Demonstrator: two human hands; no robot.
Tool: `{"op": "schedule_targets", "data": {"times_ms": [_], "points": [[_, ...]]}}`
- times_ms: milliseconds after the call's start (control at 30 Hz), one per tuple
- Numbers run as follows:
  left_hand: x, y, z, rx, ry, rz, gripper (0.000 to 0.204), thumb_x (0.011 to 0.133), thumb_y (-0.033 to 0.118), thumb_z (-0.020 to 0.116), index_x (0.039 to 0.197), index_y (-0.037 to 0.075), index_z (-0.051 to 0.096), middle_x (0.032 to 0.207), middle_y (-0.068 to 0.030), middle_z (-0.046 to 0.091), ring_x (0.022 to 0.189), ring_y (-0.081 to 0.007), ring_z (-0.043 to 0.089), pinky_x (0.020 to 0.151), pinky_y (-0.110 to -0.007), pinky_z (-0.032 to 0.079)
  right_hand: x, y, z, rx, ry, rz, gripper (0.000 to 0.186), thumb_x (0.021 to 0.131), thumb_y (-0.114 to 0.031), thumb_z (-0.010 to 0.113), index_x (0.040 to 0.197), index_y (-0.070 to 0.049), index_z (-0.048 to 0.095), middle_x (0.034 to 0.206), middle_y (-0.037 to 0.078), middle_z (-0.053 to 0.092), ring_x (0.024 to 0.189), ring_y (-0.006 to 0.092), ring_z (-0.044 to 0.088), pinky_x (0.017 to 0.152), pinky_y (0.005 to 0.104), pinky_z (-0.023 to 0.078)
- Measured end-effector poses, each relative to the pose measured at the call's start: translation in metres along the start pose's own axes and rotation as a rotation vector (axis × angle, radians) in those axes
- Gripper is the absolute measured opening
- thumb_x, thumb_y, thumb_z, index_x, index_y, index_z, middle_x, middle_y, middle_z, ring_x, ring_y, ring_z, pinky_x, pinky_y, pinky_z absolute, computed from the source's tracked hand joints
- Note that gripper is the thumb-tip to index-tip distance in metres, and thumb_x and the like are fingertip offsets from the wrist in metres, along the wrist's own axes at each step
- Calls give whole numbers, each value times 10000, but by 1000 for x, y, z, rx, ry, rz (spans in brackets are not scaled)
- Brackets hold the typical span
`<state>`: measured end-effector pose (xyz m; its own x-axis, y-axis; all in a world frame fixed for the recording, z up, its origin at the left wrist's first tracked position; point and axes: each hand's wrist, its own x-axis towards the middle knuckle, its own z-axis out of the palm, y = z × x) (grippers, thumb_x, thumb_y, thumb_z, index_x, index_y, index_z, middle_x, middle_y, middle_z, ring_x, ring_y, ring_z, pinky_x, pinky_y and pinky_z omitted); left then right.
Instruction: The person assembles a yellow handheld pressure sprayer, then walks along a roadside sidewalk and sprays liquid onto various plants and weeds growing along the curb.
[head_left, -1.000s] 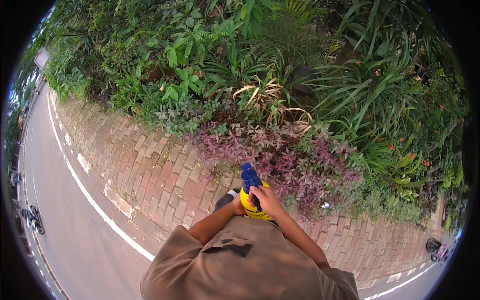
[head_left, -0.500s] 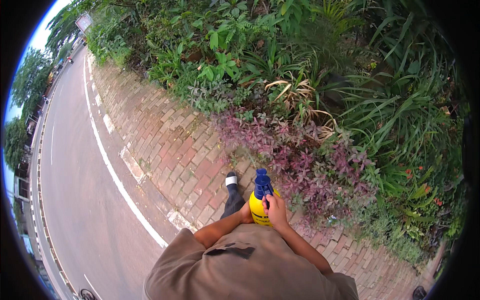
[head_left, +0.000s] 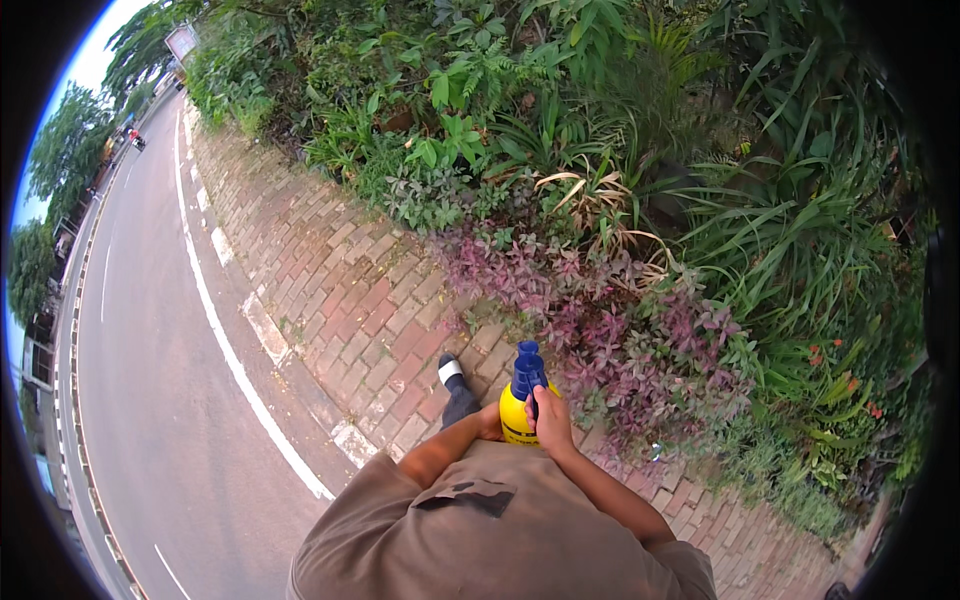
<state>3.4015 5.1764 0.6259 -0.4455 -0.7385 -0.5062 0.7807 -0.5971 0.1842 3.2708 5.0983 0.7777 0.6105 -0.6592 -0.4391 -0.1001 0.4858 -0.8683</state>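
A yellow pressure sprayer bottle (head_left: 515, 412) with a dark blue pump head stands upright in front of my body. My right hand (head_left: 553, 420) is closed around the blue handle at its top right. Against the bottle's left side rests my left hand (head_left: 491, 421), its fingers mostly hidden behind the bottle as it supports it. The blue head points toward low purple-leaved plants (head_left: 590, 320) just beyond. Part of my shirt front hides the bottle's base.
Under me runs a brick sidewalk (head_left: 350, 290). My foot (head_left: 450, 368) in a dark shoe with a white band stands on it. A painted curb (head_left: 265, 330) borders the road (head_left: 160, 350) at left, where a motorcycle rider (head_left: 137, 140) shows far off. Dense green plants (head_left: 760, 230) fill the right.
My visible foot has shifted slightly left. A thin spray line ahead of the sprayer head no longer shows clearly. The distant motorcycle rider looks larger. Both hands keep their hold.
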Motion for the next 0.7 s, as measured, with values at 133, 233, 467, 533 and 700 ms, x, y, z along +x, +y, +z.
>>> {"op": "schedule_targets", "data": {"times_ms": [133, 233, 467, 533, 700], "points": [[-10, 4, -1, -33, -122, 42, 410, 991, 452, 375, 982, 163, 666, 929, -25, 708, 894, -207, 682, 913, -405, 522, 1, 2, 7, 50, -23, 3, 246, 991, -234, 419, 869, -50, 528, 662, 2, 497, 511, 80, 443, 477, 232, 362], [-17, 14, 9, -36, -117, 59, 392, 983, 438, 390, 970, 159, 665, 923, -29, 709, 884, -210, 681, 909, -416, 519, 7, 2, 12, 68, 0, -5, 255, 991, -229, 402, 863, -43, 521, 660, 12, 499, 500, 86, 441, 466, 235, 360], [-10, 36, -25, -23, -115, 15, 442, 954, 546, 426, 1003, 186, 678, 992, -33, 711, 940, -231, 679, 921, -432, 500, 22, -16, 44, -132, 12, -61, 305, 1016, -288, 408, 859, -55, 529, 632, -13, 482, 506, 86, 447, 485, 247, 368], [-11, 49, -34, -13, -160, -24, 416, 956, 529, 437, 980, 191, 679, 1028, -21, 706, 977, -208, 663, 910, -412, 502, 35, -20, 50, -70, 15, -57, 319, 1013, -300, 401, 841, -59, 522, 622, -7, 480, 496, 92, 451, 481, 256, 372], [-27, 80, -51, -7, -303, -56, 385, 958, 508, 452, 967, 194, 674, 1038, -7, 701, 993, -187, 652, 915, -400, 495, 62, -19, 69, -17, 58, 45, 271, 991, -249, 395, 861, -44, 516, 636, 20, 493, 495, 114, 471, 471, 268, 385]]}}
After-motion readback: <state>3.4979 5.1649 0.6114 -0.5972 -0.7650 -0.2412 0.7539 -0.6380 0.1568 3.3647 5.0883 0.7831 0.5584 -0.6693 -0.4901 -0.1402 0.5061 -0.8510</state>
